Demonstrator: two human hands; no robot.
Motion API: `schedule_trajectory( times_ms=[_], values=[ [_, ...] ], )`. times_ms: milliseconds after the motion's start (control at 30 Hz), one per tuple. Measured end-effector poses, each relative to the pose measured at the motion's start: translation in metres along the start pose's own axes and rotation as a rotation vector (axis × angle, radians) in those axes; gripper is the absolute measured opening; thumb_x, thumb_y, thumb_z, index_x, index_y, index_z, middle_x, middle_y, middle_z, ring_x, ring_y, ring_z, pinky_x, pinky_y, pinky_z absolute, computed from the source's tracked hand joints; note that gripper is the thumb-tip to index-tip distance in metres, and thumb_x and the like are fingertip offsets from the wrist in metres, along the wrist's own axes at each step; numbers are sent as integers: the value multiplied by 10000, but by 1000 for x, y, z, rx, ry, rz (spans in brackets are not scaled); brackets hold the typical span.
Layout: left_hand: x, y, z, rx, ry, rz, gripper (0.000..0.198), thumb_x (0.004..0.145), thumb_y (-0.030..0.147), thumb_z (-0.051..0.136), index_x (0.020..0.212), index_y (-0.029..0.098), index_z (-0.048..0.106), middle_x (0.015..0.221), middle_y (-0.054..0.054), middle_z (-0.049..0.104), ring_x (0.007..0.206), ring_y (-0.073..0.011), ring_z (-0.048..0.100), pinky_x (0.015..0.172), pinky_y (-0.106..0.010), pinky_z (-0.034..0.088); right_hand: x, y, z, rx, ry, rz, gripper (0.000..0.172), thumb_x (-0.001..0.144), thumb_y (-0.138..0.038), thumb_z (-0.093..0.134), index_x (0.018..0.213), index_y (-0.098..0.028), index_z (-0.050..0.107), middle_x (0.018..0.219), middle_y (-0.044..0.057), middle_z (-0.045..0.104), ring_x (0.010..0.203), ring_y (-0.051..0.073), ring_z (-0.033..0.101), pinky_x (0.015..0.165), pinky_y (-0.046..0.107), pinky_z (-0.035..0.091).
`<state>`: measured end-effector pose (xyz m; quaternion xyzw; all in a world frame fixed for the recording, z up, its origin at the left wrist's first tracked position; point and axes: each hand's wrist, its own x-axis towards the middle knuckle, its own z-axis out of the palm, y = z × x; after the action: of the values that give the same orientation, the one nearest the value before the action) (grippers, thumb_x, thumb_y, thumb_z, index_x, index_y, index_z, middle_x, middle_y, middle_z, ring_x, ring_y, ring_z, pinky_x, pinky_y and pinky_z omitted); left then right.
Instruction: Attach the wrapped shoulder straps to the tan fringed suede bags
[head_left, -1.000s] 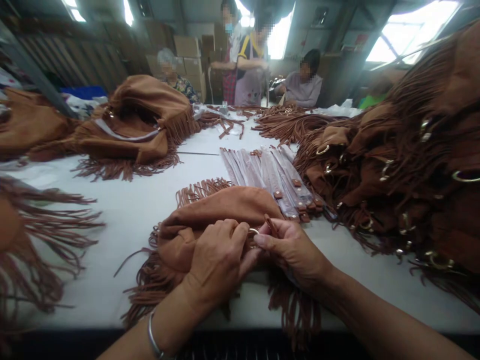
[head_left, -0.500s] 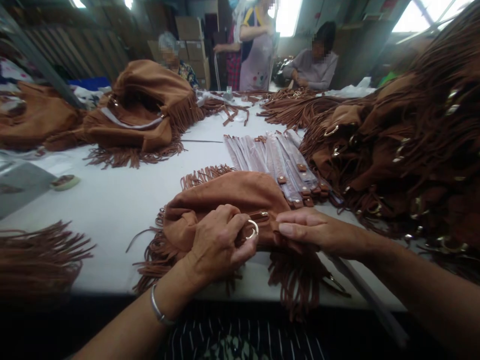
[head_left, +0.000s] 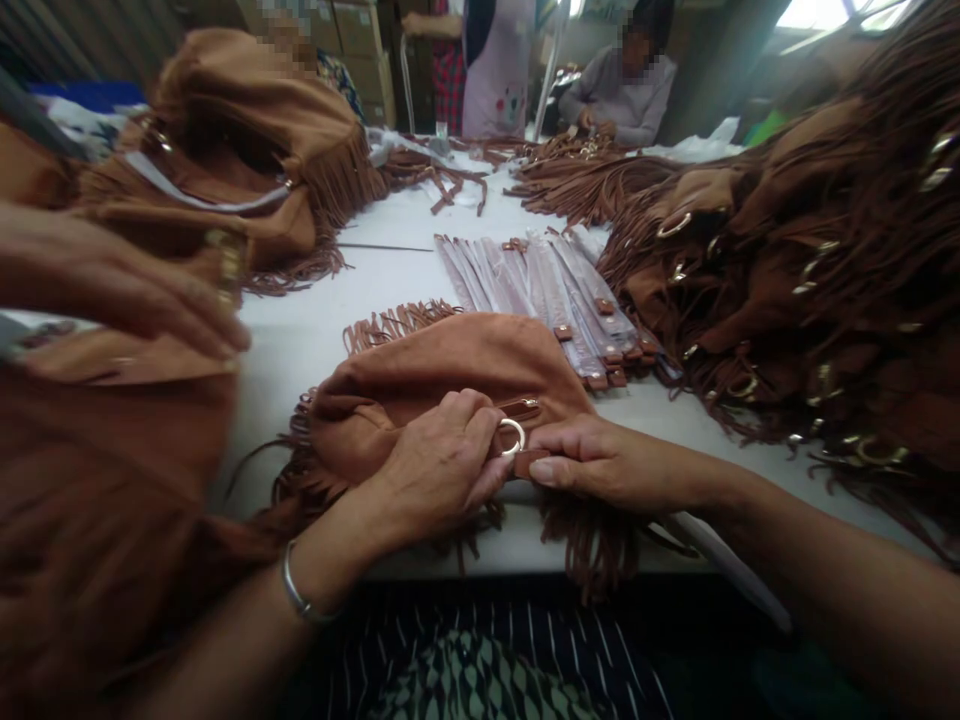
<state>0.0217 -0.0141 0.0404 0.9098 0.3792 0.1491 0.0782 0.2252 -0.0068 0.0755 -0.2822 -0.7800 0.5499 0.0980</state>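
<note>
A brown fringed suede bag [head_left: 480, 355] lies on the white table in front of me, its fringe spread around it. My left hand [head_left: 442, 455] is closed, pinching a gold ring [head_left: 522, 432] at the bag's near side. Just right of the ring, my right hand [head_left: 607, 462] grips the brown end tab [head_left: 530, 461] of a strap between thumb and fingers. The tab's tip is at the ring; I cannot tell whether it passes through. A pale-wrapped strap length [head_left: 739, 570] hangs below my right forearm over the table edge.
Wrapped straps [head_left: 517, 285] lie beyond the bag. Fringed bags with gold hardware are heaped at right [head_left: 810, 290]. Another bag [head_left: 247, 150] stands back left. A co-worker's blurred hand [head_left: 150, 285] is over a brown bag [head_left: 127, 420] at left. Other people work behind.
A co-worker's hand and a brown bag have come in at the left. My right hand has brought the strap tab left to the ring. The view has tilted down.
</note>
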Motion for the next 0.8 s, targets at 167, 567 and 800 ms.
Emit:
schedule_trajectory(
  times_ms=[167,567,800],
  values=[
    [-1,-1,1,-48,-44,-13,194,861,281,438,981,140,495,993,-72,490,911,-225,450,783,-376,454,3,1,3,34,0,-2,206,909,-203,419,754,-131,533,719,-28,444,646,81,390,664,207,338],
    [-3,-1,4,-26,38,-16,182,846,266,435,966,148,506,1026,-77,516,949,-225,463,808,-375,448,1,6,8,67,28,97,265,909,-311,408,735,-130,492,716,-9,435,678,105,399,655,233,350],
    [-3,-3,5,-17,88,-10,181,844,263,439,964,152,517,1060,-73,538,963,-230,474,837,-385,446,3,-5,15,-40,96,48,226,908,-209,412,713,-142,504,701,-22,472,656,94,423,686,224,356]
  ],
)
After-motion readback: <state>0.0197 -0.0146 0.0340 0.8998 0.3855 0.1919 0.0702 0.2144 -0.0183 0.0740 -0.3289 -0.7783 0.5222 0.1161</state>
